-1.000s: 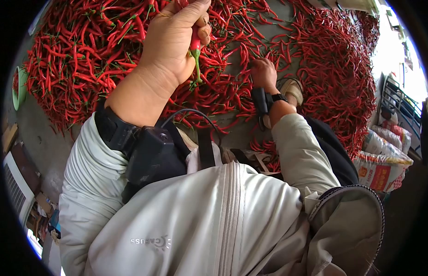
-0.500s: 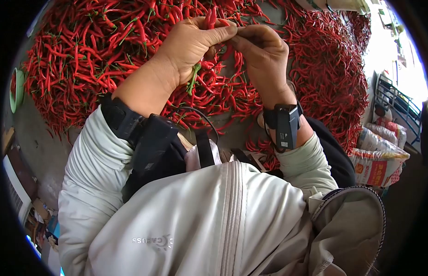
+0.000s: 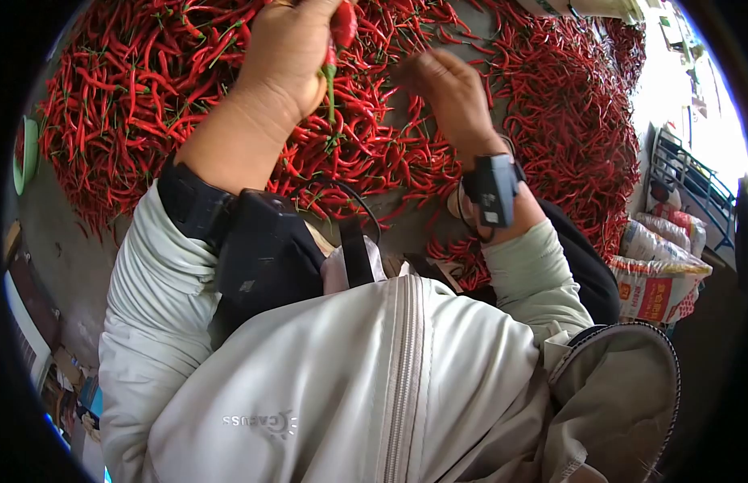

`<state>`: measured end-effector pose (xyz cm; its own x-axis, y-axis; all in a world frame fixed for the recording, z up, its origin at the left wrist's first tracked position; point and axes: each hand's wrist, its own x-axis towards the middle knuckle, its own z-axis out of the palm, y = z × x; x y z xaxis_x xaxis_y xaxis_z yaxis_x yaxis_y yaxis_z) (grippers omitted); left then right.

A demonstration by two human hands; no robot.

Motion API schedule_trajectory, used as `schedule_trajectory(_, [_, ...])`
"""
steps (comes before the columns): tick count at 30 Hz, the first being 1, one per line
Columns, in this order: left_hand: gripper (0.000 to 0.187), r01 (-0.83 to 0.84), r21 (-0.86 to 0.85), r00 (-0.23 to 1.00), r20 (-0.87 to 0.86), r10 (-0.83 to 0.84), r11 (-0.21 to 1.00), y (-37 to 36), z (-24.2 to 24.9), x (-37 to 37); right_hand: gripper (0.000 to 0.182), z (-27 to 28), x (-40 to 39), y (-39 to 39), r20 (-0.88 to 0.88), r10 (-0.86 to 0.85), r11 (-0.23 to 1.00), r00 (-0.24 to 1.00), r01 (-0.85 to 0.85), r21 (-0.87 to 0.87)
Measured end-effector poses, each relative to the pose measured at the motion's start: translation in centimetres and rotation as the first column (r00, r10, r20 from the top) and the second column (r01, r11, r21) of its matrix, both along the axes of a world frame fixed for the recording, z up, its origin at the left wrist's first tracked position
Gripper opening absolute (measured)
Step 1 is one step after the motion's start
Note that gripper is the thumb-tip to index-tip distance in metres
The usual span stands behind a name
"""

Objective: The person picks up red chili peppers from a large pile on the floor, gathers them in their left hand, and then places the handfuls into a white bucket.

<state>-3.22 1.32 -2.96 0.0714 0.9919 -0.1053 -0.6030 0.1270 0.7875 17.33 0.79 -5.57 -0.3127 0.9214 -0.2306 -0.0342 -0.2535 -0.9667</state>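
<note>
My left hand [image 3: 287, 56] is closed around red chili peppers [image 3: 344, 26] at the top of the view. A green stem [image 3: 331, 92] hangs down below the hand; the fingertips are partly cut off by the frame edge. Off to the right, my right hand [image 3: 448, 90] hovers over the chilies, apart from the left. Its fingers are curled and smeared by motion, so I cannot make out whether anything is between them. Below both hands spreads a big heap of red chilies [image 3: 148, 121], many with green stems.
Another, darker pile of chilies [image 3: 579, 137] lies on the right. A green basin [image 3: 26, 155] stands at the far left. Printed sacks [image 3: 659, 286] sit at the right beside a blue metal rack [image 3: 692, 185]. A black cable [image 3: 362, 205] loops near my lap.
My left hand has moved up and left with the peppers. The right hand has parted from it, dropping slightly lower; the two were touching before.
</note>
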Motion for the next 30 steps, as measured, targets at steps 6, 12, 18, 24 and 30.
schedule_trajectory(6, [0.013, -0.084, -0.237, 0.992, 0.076, 0.105, 0.968, -0.7, 1.7, 0.4, 0.034, -13.6, 2.3, -8.9, 0.722, 0.541, 0.708, 0.432, -0.697, -0.113])
schedule_trajectory(12, [0.015, -0.025, -0.182, 0.994, 0.097, 0.043, 0.983, -1.2, 1.5, 0.2, 0.077, -22.1, 8.3, -9.9, 0.782, 0.387, 0.771, 0.488, -0.637, 0.016])
schedule_trajectory(18, [0.015, -0.070, -0.248, 0.996, 0.043, 0.083, 0.966, -1.6, 2.0, 0.1, 0.070, -15.4, 10.7, -0.7, 0.984, 0.139, 0.899, 0.111, -0.431, -0.078])
schedule_trajectory(24, [0.014, -0.057, -0.238, 0.995, 0.061, 0.073, 0.970, -1.3, 1.5, 0.4, 0.050, -13.6, -0.6, -2.6, 0.911, 0.016, 0.729, 0.412, -0.628, 0.272])
schedule_trajectory(30, [0.013, -0.044, -0.283, 0.995, 0.072, 0.067, 0.958, -1.5, 1.5, 0.3, 0.041, -12.7, -5.9, -5.8, 0.921, 0.191, 0.715, 0.340, -0.691, 0.107])
